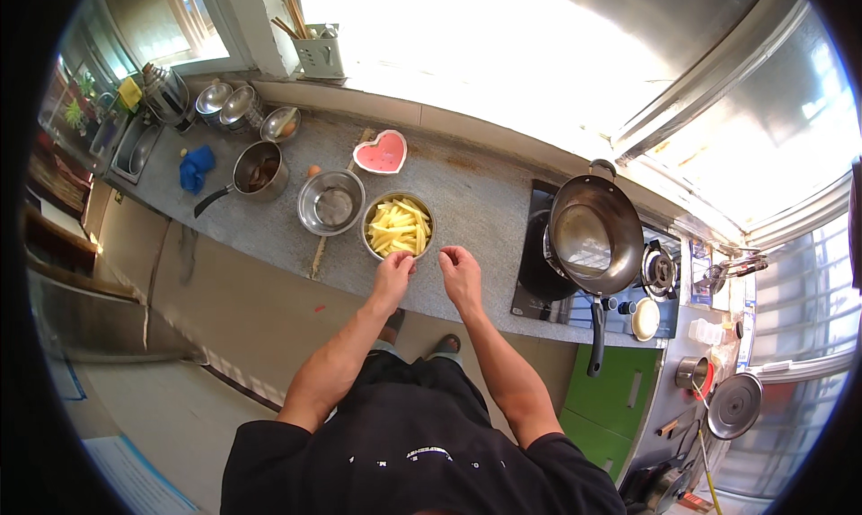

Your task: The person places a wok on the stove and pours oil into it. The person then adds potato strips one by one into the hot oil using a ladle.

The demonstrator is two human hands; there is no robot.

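Observation:
A steel bowl (367,237) full of pale yellow potato strips (398,227) stands on the grey counter in front of me. My left hand (393,276) is at its near rim, fingers pressed together; whether they touch the rim or hold a strip I cannot tell. To the right of the bowl, my right hand (461,275) hovers near the counter's front edge, its fingers curled in. Anything inside that grip is hidden. Left of the strips sits another steel bowl (331,203), and behind them is a pink heart-shaped dish (382,152).
A wok (595,234) rests over the cooktop at right, its black handle pointing toward me. At left are a saucepan (260,171) with brown contents, a blue cloth (197,168) and several metal bowls (240,107). A utensil holder (320,55) stands on the window ledge.

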